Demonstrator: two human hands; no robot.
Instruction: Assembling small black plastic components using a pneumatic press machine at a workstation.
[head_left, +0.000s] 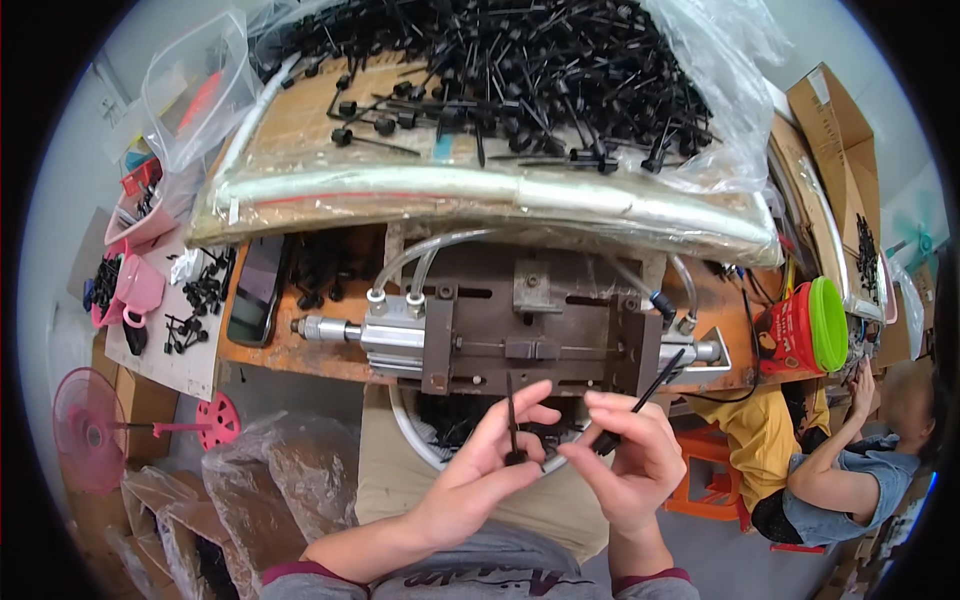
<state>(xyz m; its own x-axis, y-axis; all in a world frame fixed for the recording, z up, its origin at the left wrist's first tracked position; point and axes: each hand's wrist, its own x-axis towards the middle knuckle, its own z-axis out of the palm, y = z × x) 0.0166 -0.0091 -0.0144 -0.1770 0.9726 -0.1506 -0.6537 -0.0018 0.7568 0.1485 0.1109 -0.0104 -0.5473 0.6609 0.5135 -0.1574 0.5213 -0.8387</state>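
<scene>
Here, near six o'clock, the left hand (pixel 470 480) holds a slim black part (pixel 515 457) between thumb and curled fingers, its stem toward twelve; at five, the right hand (pixel 632 470) pinches a second black part (pixel 607 442), stem toward one. The brown metal fixture (pixel 480 325) sits mid-dial, a black heap (pixel 560 70) at twelve.
</scene>
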